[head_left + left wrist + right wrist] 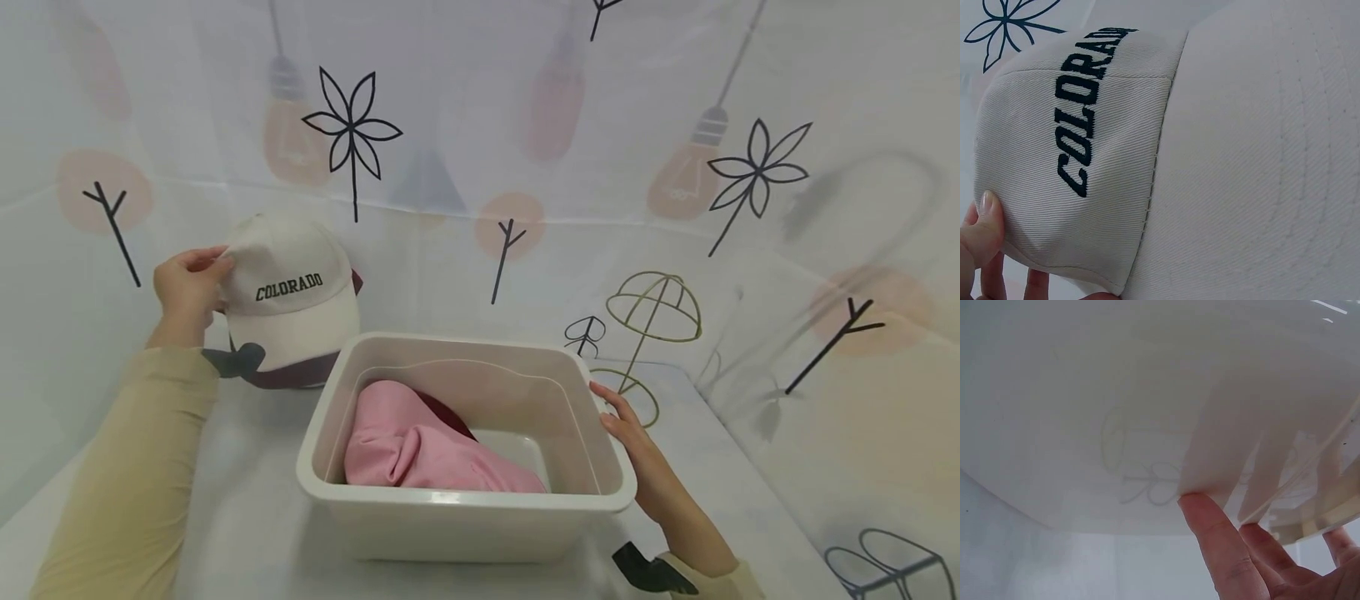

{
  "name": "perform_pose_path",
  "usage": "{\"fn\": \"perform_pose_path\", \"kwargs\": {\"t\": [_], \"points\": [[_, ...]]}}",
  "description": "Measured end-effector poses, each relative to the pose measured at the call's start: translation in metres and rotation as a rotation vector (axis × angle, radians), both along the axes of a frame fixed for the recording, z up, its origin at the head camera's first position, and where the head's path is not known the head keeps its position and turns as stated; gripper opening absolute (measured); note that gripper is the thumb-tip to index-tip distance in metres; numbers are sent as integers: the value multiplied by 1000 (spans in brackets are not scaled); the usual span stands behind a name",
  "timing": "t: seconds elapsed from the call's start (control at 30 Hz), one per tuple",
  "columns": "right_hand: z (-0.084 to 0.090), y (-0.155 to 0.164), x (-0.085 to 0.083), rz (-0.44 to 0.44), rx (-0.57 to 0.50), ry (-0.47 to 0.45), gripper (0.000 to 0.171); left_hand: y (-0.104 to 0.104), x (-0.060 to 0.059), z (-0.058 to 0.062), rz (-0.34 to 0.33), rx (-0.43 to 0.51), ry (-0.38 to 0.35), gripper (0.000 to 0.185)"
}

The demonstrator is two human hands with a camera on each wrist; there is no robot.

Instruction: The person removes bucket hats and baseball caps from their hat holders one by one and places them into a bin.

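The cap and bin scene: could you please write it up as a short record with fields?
left hand: holds the white cap by its side, thumb on the fabric
cap text: COLORADO
right hand: straight fingers against the right wall of the bin
bin contents: pink cloth, something dark red behind it
surface: patterned white sheet

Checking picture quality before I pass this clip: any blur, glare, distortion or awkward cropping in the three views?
Head view: even soft light, sharp, wide-lens bending at the edges; cap and tub clear. Left wrist view: very close, the cap fills the frame, lettering cut off, weave sharp. Right wrist view: pale, low contrast, the tub wall shows faint reflections, fingers slightly soft, small glare top right.
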State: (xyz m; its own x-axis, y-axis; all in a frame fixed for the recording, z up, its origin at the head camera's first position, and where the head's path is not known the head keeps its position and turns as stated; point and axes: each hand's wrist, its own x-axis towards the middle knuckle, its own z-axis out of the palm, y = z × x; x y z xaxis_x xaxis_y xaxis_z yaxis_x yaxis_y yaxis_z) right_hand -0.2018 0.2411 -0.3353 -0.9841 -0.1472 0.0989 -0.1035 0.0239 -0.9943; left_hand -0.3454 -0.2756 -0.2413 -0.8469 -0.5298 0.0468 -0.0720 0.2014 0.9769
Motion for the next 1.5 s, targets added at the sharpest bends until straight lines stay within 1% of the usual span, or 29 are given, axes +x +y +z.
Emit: {"fn": "perform_pose_path", "kwargs": {"t": [0.1, 0.17, 0.27, 0.4, 0.5, 0.6, 0.73, 0.83, 0.97, 1.1, 1.3, 1.5], "points": [[0, -2, -2, -16, -24, 13, 45, 0, 1, 5, 4, 23, 7, 32], [0, -3, -3, -21, -25, 14, 44, 1, 2, 9, -1, 33, 20, 29], [0, -3, -2, -19, -29, -1, 45, 2, 4, 14, -3, 62, 52, 21], [1, -3, -2, -16, -30, -12, 48, 3, 7, 22, -5, 94, 108, 22], [0, -2, -2, -15, -27, -3, 47, 4, 8, 27, -4, 110, 127, 22], [-1, 1, 0, 7, 18, -1, 47, 5, 10, 32, 3, 143, 156, 19], [-3, 7, 3, 56, 83, 0, 48, 7, 15, 40, -3, 195, 229, 14], [-5, 9, 3, 74, 86, 9, 48, 10, 20, 47, -28, 230, 286, 13], [-4, 9, 4, 66, 81, 9, 48, 15, 25, 57, -64, 265, 342, 10], [-3, 9, 4, 60, 82, 8, 48, 20, 30, 66, -82, 282, 371, 10], [-4, 10, 4, 73, 77, 11, 48, 24, 37, 77, -142, 349, 418, 11], [-4, 10, 3, 62, 79, 10, 48, 30, 46, 86, -190, 393, 435, 16]]}}
